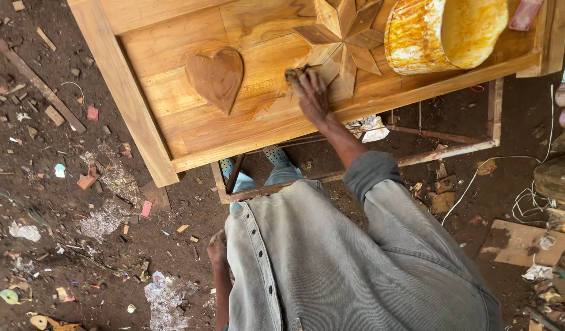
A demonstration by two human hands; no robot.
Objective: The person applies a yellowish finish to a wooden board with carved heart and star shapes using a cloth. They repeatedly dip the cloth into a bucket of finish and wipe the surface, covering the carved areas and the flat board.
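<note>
A varnished wooden panel [147,92] lies flat on a metal frame. It bears a carved heart [216,76] and a carved star [343,37]. My right hand [312,97] reaches forward onto the panel just left of the star's lower points. Its fingers pinch a small dark pad or brush [293,75] against the wood. My left hand [217,245] hangs at my side next to my grey shirt, fingers curled, with nothing visible in it.
A yellow-stained bucket [444,30] lies tilted on the panel's right end. The rusty metal frame [441,150] juts out below the panel. The dirt floor is littered with wood scraps and paper. A white cord [497,168] and cardboard [521,242] lie at right.
</note>
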